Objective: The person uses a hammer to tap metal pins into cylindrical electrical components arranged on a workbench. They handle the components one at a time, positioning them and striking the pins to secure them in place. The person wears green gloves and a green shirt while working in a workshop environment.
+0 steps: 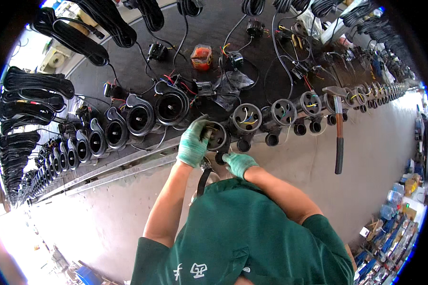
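Observation:
At the table's front edge sits a black round housing (pixel 217 137) with wires inside and a short pipe stub (pixel 220 157) pointing toward me. My left hand (pixel 194 142), in a pale green glove, is closed on the left side of its rim. My right hand (pixel 240 164), gloved the same way, has its fingers closed at the right of the stub. Its fingertips are partly hidden. Just right of this piece stands a similar housing (pixel 247 118) with yellow and white wires. To the left lies a larger open black casing (pixel 172 107).
A hammer (pixel 338 128) hangs over the front edge at right. Rows of casings line the edge both ways. An orange-red container (pixel 201 57), a clear plastic bag (pixel 233 88) and coiled black cables (pixel 104 19) lie farther back. A metal rail (pixel 119 171) runs below the edge.

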{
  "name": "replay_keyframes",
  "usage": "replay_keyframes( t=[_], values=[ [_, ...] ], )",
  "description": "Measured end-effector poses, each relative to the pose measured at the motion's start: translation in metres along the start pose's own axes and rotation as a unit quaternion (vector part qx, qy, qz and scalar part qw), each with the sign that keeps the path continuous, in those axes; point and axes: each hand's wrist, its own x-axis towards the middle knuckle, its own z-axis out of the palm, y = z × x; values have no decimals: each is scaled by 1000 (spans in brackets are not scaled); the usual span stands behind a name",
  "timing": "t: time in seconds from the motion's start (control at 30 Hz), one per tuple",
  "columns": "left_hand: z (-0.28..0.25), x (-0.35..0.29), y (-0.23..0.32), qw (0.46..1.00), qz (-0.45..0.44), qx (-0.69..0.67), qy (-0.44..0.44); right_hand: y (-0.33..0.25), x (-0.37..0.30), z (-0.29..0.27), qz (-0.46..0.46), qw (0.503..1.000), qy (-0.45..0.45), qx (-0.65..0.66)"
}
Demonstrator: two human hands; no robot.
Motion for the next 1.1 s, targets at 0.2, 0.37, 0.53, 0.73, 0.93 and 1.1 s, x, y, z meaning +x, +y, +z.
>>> replay_keyframes(
  t=[0.2,0.37,0.53,0.73,0.93,1.1],
  values=[
    [-25,6,-1,993,-7,107,-49,-5,6,18,74,997,-17,19],
    [-30,28,21,966,-14,209,-152,-3,13,35,103,993,-1,49],
    [-26,34,4,982,60,60,-166,-10,12,32,117,992,14,55],
    [-21,30,-4,962,125,-84,-230,-8,13,44,114,991,54,51],
    [-24,14,-27,935,-57,-336,-100,-21,21,42,110,990,88,-30],
    [0,-26,-94,906,-35,-415,-81,-32,19,34,100,986,124,-38]
  ],
)
